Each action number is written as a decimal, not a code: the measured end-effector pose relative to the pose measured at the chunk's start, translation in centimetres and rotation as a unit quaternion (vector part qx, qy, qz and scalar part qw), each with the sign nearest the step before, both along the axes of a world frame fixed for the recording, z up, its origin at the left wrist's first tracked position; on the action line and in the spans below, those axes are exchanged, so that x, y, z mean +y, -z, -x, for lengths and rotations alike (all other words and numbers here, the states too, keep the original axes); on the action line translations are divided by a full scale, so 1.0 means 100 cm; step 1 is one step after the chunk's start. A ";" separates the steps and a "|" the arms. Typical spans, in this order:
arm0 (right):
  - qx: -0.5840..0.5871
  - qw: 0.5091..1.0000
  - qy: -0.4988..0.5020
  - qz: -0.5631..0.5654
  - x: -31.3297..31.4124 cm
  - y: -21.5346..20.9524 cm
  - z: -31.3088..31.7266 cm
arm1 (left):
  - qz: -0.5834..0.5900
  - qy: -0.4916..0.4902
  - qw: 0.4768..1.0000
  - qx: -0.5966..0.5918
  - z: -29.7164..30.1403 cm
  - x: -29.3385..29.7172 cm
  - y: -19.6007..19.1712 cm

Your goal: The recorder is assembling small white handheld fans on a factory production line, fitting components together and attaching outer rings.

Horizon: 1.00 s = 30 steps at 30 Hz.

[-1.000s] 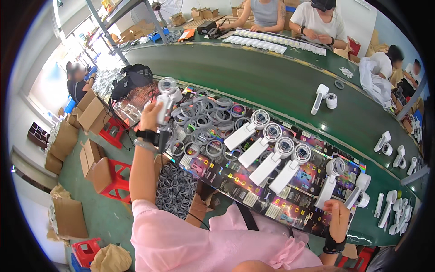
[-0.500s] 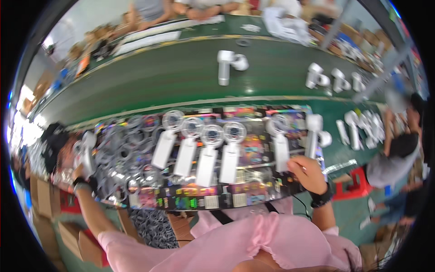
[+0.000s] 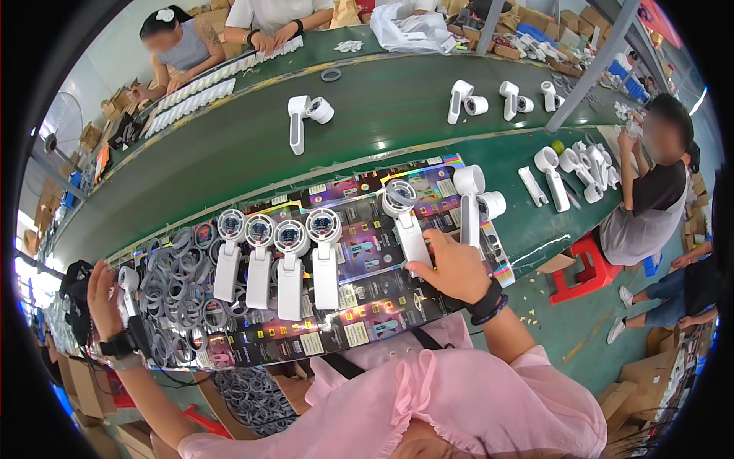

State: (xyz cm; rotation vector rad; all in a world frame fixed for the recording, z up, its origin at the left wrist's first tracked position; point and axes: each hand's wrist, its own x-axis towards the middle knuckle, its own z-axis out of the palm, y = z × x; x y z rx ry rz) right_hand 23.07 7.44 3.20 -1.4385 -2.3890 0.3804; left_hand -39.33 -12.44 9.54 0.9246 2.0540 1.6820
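Observation:
My left hand [image 3: 101,294] is raised at the far left and holds a small white handheld fan [image 3: 127,280] upright beside a heap of grey rings [image 3: 180,287]. My right hand [image 3: 453,266] rests on the lower end of the handle of a white fan [image 3: 404,218] that lies on the colourful printed board [image 3: 367,302]. Several more white fans [image 3: 290,260] lie side by side on the board to the left of it. Another white fan [image 3: 469,200] and a round white part [image 3: 492,204] sit just right of my right hand.
A green conveyor belt [image 3: 229,153] runs behind the board with white fans [image 3: 300,118] and parts on it. People sit across the belt and one in a black top [image 3: 650,199] at the right. A red stool [image 3: 585,268] and cardboard boxes stand on the floor.
The view has swung toward the right. My right hand moved from the board's right edge onto the fan handle. My left hand still holds its fan at the left.

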 end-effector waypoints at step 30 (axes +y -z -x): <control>0.255 0.946 -0.124 0.155 -0.001 0.002 -0.018 | 0.131 0.387 0.842 -0.353 -0.426 0.153 0.079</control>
